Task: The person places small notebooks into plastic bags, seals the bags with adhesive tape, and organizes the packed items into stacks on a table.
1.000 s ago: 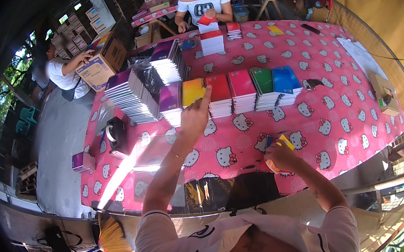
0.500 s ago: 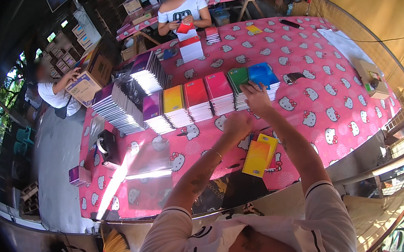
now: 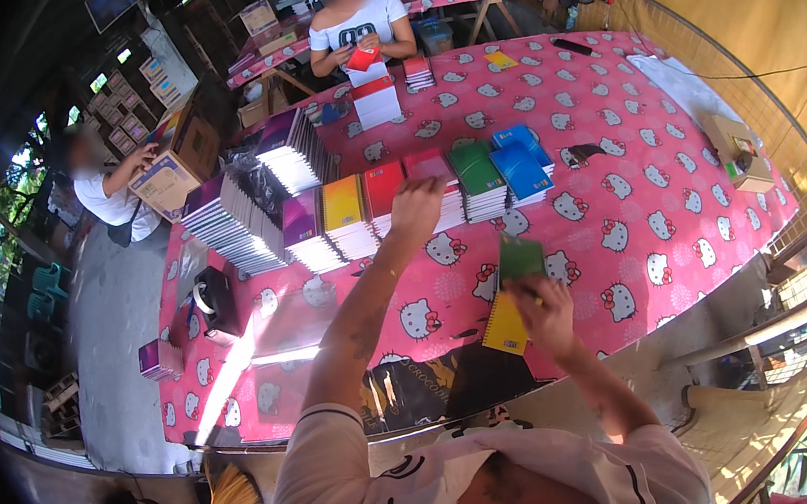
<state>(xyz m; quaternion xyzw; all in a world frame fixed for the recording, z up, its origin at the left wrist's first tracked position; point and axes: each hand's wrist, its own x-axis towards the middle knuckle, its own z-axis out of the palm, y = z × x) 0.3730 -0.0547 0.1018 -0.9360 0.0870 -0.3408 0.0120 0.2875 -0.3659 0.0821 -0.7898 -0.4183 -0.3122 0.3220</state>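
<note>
My right hand is closed on a green notebook, blurred by motion, above a yellow spiral notebook near the table's front edge. My left hand has its fingers curled at a pink notebook on top of its stack. Stacks of notebooks stand in a row: purple, yellow, red, then the pink stack, green and blue. The upper blue notebooks lie askew. My hand partly hides the red and pink stacks.
Tall purple notebook stacks stand behind the row at left. A black tape dispenser sits at front left, a small carton at far right. Across the pink patterned table, one person handles red notebooks; another handles a large carton.
My right hand has left the green stack and come back toward me with a green notebook. My left hand has moved forward and left, from above the tablecloth to the pink stack.
</note>
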